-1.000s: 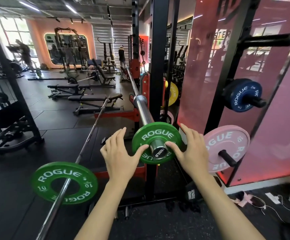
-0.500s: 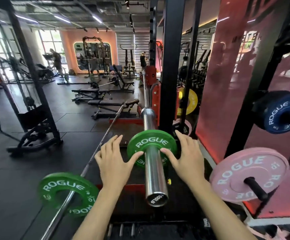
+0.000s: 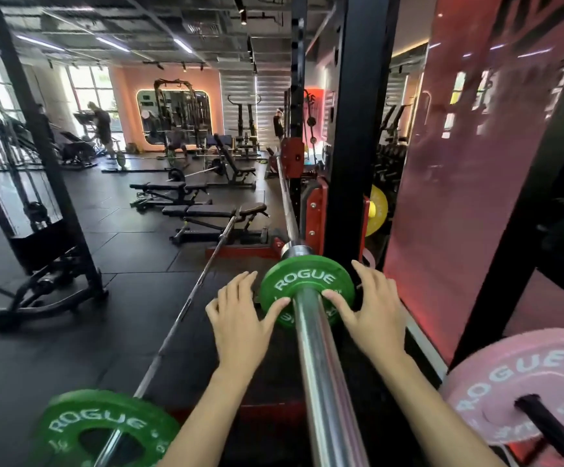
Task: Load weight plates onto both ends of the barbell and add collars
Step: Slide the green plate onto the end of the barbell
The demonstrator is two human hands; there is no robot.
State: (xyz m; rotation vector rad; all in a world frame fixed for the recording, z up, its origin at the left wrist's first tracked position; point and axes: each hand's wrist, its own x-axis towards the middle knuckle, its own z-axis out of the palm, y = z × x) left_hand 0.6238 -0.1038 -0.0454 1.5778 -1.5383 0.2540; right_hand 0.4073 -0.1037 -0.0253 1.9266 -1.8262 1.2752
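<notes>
Head view: a green plate (image 3: 307, 291) is being carried on the chrome sleeve (image 3: 324, 382) of the racked barbell, far up the sleeve and just short of the collar shoulder (image 3: 294, 250); whether it is seated flush cannot be told. The plate is being pressed from both sides. The left hand (image 3: 237, 318) is being held flat and spread, its thumb laid against the plate's face, nothing being gripped. The right hand (image 3: 371, 311) is being held the same way, thumb on the face beside the sleeve and fingers spread past the rim, nothing being clasped.

The bar (image 3: 285, 197) is being supported in a red hook on the black upright (image 3: 358, 129). No collar is being shown on this sleeve, and none is being seen nearby. The far end is too small to be judged, so loading there is being counted as left, as are both collars.

A second bar (image 3: 186, 308) with its own green plate (image 3: 105, 429) is lying lower on the left. A pink plate (image 3: 509, 382) is being stored on a peg at the right, near the sleeve end.
</notes>
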